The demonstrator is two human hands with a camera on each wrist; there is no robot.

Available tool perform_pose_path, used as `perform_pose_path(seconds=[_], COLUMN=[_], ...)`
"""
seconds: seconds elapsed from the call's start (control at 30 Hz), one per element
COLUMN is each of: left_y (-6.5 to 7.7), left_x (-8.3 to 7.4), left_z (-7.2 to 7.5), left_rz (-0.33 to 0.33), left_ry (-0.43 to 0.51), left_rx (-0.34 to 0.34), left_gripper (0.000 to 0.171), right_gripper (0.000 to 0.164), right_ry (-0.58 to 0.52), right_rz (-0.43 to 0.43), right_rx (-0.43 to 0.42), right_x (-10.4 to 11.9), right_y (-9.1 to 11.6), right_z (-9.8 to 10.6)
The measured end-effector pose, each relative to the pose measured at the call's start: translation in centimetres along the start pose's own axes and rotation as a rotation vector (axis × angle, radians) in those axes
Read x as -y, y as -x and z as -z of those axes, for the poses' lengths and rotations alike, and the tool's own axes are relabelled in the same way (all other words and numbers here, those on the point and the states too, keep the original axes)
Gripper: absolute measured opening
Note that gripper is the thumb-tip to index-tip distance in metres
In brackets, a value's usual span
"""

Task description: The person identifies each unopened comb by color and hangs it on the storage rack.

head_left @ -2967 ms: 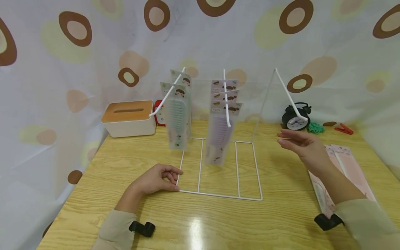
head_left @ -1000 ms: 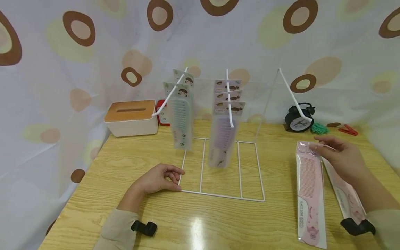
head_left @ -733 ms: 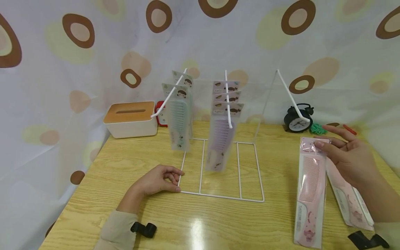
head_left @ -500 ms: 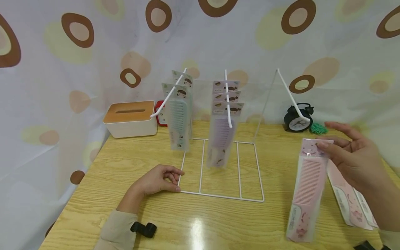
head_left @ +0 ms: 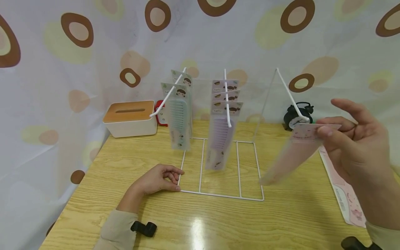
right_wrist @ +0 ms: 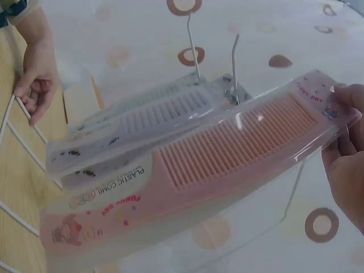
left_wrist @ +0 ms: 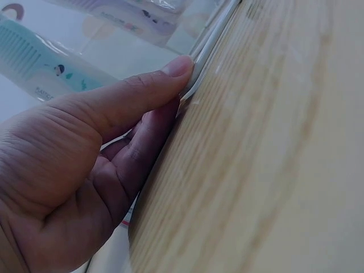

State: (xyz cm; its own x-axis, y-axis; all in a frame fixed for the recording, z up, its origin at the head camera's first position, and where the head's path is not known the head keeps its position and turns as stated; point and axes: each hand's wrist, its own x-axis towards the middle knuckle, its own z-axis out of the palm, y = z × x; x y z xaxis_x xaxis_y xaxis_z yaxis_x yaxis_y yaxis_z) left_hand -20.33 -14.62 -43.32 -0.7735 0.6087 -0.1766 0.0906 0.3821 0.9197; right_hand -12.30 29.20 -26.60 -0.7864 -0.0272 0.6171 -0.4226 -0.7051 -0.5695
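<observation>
My left hand pinches the front left corner of a white wire display rack; the left wrist view shows the thumb over the wire. In my right hand, a pink comb in a clear pack is pinched by its top card between thumb and fingers. The pack slants down to the left, its top close to the tip of the right hook. Mint-green packaged combs hang from the left hook, and purple packaged combs from the middle one.
More pink packs lie on the wooden table under the right forearm. Toward the back stand a tissue box, a red-framed object and a black alarm clock, partly hidden by the pink pack. Behind hangs a patterned curtain.
From near the right hook, my right hand went down to the pink packs, took one by its top, and brought it up toward the hook. My left hand stayed on the rack.
</observation>
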Motion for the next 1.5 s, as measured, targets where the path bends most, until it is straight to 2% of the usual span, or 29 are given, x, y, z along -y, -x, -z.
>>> perform_pose_path(seconds=[0.13, 0.23, 0.67, 0.8, 1.03, 1.2, 1.43, 1.5], left_y=[0.0, -0.1, -0.2, -0.1, -0.1, -0.2, -0.2, -0.2], left_x=[0.0, 0.1, 0.1, 0.1, 0.2, 0.1, 0.1, 0.1], left_z=[0.0, 0.0, 0.1, 0.1, 0.1, 0.2, 0.0, 0.0], left_rz=[-0.001, 0.0, 0.014, 0.014, -0.003, -0.002, -0.004, -0.003], left_ry=[-0.004, -0.007, -0.018, -0.021, -0.012, -0.016, -0.014, -0.018], left_rx=[-0.004, -0.005, -0.015, -0.016, 0.001, -0.008, -0.004, -0.005], left_gripper=[0.052, 0.051, 0.051, 0.051, 0.051, 0.05, 0.05, 0.051], right_gripper=[0.052, 0.049, 0.04, 0.039, 0.037, 0.035, 0.033, 0.034], right_ry=[0.054, 0.107, 0.146, 0.186, 0.215, 0.259, 0.237, 0.266], right_rz=[0.022, 0.004, -0.028, -0.058, -0.116, -0.174, -0.243, -0.26], right_rx=[-0.1, -0.15, -0.15, -0.171, -0.331, -0.377, -0.443, -0.465], right_x=[0.0, -0.2, -0.6, -1.1, -1.9, -2.4, -3.0, -3.1], right_y=[-0.5, -0.7, -1.6, -2.2, -3.8, -5.7, -8.2, -8.6], right_z=[-1.8, -2.4, -1.9, -1.2, -0.2, 0.9, 3.4, 3.9])
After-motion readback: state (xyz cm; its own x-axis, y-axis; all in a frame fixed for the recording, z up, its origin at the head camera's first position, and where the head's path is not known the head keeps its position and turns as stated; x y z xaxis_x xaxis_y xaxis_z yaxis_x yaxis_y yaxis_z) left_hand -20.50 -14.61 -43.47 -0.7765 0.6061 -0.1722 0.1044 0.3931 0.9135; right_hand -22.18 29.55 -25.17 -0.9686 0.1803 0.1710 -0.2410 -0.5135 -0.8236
